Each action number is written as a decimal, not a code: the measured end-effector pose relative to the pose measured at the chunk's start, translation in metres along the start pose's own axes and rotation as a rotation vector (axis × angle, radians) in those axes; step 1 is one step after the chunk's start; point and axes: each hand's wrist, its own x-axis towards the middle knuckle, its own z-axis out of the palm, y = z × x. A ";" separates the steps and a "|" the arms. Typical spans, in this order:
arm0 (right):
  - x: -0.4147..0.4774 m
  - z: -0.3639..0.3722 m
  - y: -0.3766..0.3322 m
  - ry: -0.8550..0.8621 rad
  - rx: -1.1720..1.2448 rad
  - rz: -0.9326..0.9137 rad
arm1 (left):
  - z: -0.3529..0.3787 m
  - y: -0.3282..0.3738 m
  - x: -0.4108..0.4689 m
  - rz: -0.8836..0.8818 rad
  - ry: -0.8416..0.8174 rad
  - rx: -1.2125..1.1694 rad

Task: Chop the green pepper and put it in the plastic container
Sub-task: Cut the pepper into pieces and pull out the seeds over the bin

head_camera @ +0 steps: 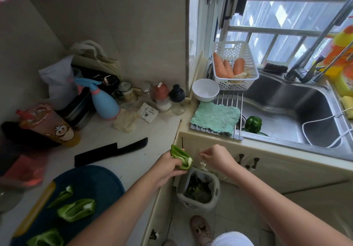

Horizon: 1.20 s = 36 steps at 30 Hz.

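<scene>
Two hands: seen from the head view, both reach past the counter [152,131] edge, above the bin.
left hand [168,166]: fingers wrapped round a pepper piece [182,159]. The piece's cut side faces the right hand, and pale pith shows at its near end.
right hand [217,157]: just beside the pepper piece, not touching it. Thumb and forefinger meet at the tips and the other fingers are curled.
scrap [202,164]: a pale bit just under the right hand, over the bin. I cannot tell whether the hand touches it.
bin [196,205]: on the floor against the cabinet, lid up, dark scraps inside.
board [95,179]: blue, on the counter at lower left.
cut pieces [77,209]: three lie on the board, insides up, well apart from both hands.
knife [110,151]: black, flat on the counter just beyond the board.
whole pepper [253,124]: in the sink [286,100], near the rack's edge.
rack [229,96]: spans the sink's left end and carries a teal cloth [215,118].
bowl [205,90]: white, at the rack's far end.
basket [238,51]: white, beside the bowl, holding carrots [219,65].
</scene>
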 end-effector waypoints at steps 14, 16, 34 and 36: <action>-0.011 -0.011 -0.018 -0.049 -0.251 -0.475 | 0.012 0.003 -0.001 0.028 -0.134 0.304; -0.011 -0.009 -0.019 -0.042 -0.400 -0.452 | 0.017 0.004 -0.002 0.063 -0.151 0.420; -0.015 -0.015 -0.011 -0.083 0.138 -0.285 | 0.012 0.041 -0.013 0.100 -0.359 0.553; -0.018 -0.018 -0.011 -0.130 0.207 -0.235 | 0.011 0.042 -0.015 0.073 -0.387 0.548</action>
